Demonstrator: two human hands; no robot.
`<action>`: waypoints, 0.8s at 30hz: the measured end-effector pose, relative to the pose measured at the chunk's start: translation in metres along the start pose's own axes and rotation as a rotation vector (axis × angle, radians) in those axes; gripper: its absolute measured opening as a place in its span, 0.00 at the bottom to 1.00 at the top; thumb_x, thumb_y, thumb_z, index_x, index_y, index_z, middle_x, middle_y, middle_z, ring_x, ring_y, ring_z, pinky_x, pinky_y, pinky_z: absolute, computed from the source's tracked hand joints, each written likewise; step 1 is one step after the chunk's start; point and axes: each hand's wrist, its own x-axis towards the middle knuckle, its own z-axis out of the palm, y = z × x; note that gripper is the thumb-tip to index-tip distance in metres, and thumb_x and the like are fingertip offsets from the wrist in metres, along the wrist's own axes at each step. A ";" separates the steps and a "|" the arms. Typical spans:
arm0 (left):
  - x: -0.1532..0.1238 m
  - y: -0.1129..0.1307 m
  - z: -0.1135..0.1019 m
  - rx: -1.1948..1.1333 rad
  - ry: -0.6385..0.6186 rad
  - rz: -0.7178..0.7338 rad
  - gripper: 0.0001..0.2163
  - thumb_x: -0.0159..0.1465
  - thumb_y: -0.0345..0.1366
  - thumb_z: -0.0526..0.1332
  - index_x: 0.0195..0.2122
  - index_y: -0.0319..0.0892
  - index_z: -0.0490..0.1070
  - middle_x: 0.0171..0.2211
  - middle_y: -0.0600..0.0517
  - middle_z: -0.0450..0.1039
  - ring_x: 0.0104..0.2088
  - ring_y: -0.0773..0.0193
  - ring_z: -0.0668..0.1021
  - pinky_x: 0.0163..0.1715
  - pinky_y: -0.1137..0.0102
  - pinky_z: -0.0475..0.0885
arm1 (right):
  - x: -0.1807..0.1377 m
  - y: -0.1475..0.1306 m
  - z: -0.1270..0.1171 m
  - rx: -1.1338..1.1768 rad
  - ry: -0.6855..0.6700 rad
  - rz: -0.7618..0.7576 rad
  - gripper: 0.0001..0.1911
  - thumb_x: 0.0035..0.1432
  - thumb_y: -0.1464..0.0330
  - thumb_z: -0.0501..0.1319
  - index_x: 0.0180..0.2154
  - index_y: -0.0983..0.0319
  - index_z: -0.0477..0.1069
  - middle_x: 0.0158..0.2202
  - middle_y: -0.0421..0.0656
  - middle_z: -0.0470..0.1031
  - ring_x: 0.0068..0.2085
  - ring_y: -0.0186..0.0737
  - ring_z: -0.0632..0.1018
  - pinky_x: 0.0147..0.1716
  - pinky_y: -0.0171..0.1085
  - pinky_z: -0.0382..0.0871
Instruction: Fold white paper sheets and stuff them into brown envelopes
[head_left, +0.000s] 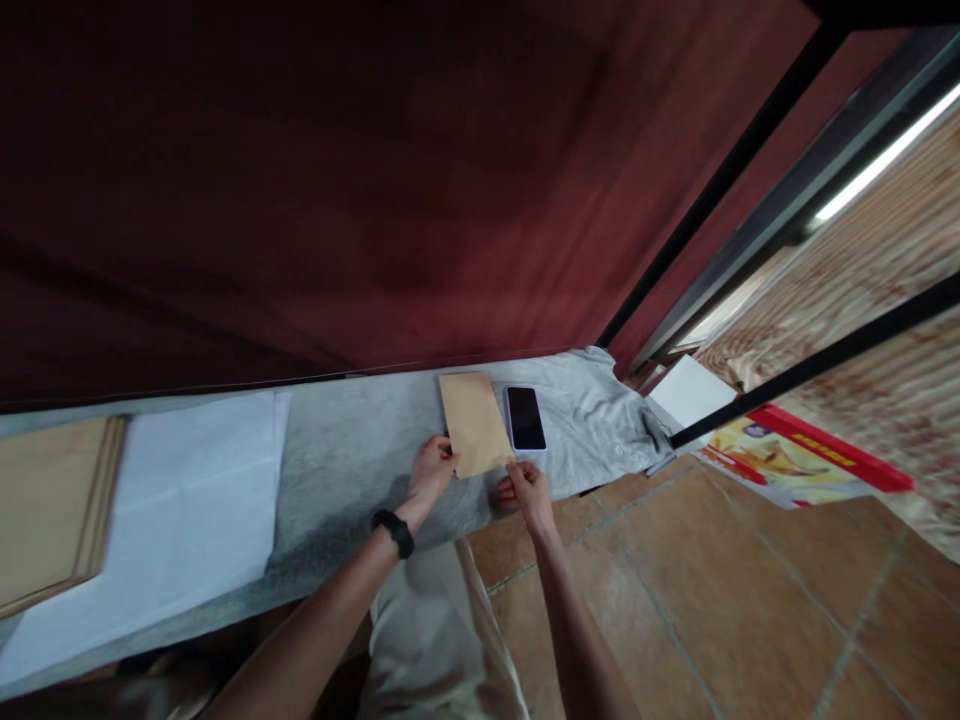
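A tan paper envelope [474, 422] lies on a grey cloth [352, 450] spread over a low surface. My left hand [433, 468], with a black band on its wrist, grips the envelope's near left corner. My right hand [525, 487] pinches its near right corner. A phone [525, 418] with a dark screen and pale case lies face up just right of the envelope, close to my right hand.
White paper sheets [172, 500] cover the cloth's left part, with a wooden board [52, 505] at far left. A dark red curtain [337, 180] hangs behind. A white sheet [690, 392] and a red-yellow printed box [795, 455] lie right. Brown tiled floor [712, 590] below.
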 end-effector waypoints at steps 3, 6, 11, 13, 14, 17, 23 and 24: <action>-0.001 0.002 -0.001 0.013 -0.006 0.000 0.12 0.60 0.29 0.63 0.45 0.41 0.74 0.24 0.56 0.75 0.25 0.66 0.78 0.28 0.74 0.68 | -0.007 0.002 -0.005 -0.058 0.062 -0.056 0.27 0.53 0.47 0.64 0.43 0.62 0.70 0.22 0.35 0.74 0.19 0.34 0.74 0.17 0.32 0.71; 0.000 0.004 -0.002 0.028 -0.011 0.004 0.13 0.59 0.29 0.63 0.47 0.40 0.74 0.24 0.55 0.75 0.26 0.65 0.78 0.28 0.73 0.68 | -0.011 0.000 -0.005 -0.173 0.070 -0.107 0.25 0.58 0.50 0.59 0.46 0.63 0.71 0.22 0.35 0.73 0.19 0.35 0.74 0.17 0.31 0.70; -0.002 0.009 0.000 0.045 -0.004 0.023 0.13 0.60 0.27 0.62 0.47 0.39 0.75 0.25 0.53 0.76 0.28 0.64 0.79 0.30 0.72 0.70 | -0.010 -0.003 -0.005 -0.252 0.055 -0.128 0.24 0.58 0.51 0.58 0.45 0.63 0.72 0.22 0.36 0.73 0.19 0.36 0.74 0.17 0.32 0.69; -0.009 0.011 0.000 0.044 -0.001 0.047 0.13 0.60 0.27 0.63 0.47 0.38 0.75 0.27 0.52 0.77 0.30 0.63 0.80 0.33 0.72 0.72 | -0.010 -0.001 -0.009 -0.249 0.046 -0.125 0.27 0.57 0.48 0.59 0.46 0.64 0.72 0.22 0.37 0.73 0.19 0.37 0.74 0.18 0.34 0.70; -0.013 0.011 -0.002 0.043 0.002 0.060 0.13 0.61 0.28 0.63 0.47 0.38 0.76 0.29 0.51 0.78 0.31 0.63 0.80 0.34 0.71 0.73 | -0.011 0.001 -0.011 -0.248 0.053 -0.122 0.30 0.56 0.47 0.59 0.48 0.65 0.72 0.23 0.37 0.73 0.19 0.38 0.74 0.19 0.35 0.71; -0.036 0.002 -0.019 0.046 0.023 0.115 0.15 0.62 0.30 0.63 0.51 0.40 0.75 0.36 0.48 0.80 0.37 0.60 0.81 0.41 0.68 0.75 | -0.017 0.008 -0.013 -0.289 0.077 -0.174 0.35 0.58 0.44 0.57 0.54 0.66 0.69 0.25 0.41 0.76 0.22 0.41 0.77 0.22 0.37 0.72; -0.108 -0.069 -0.113 0.365 0.337 0.388 0.22 0.67 0.35 0.59 0.63 0.44 0.68 0.63 0.40 0.69 0.64 0.51 0.71 0.65 0.53 0.66 | -0.050 0.025 0.030 -0.503 -0.104 -0.595 0.24 0.68 0.55 0.50 0.56 0.61 0.70 0.47 0.53 0.79 0.46 0.50 0.82 0.44 0.46 0.77; -0.119 -0.084 -0.131 0.450 0.397 0.371 0.23 0.68 0.38 0.59 0.64 0.44 0.66 0.65 0.39 0.67 0.66 0.49 0.68 0.66 0.51 0.64 | -0.056 0.028 0.045 -0.537 -0.148 -0.675 0.22 0.69 0.58 0.50 0.57 0.59 0.70 0.50 0.52 0.78 0.50 0.50 0.80 0.49 0.48 0.76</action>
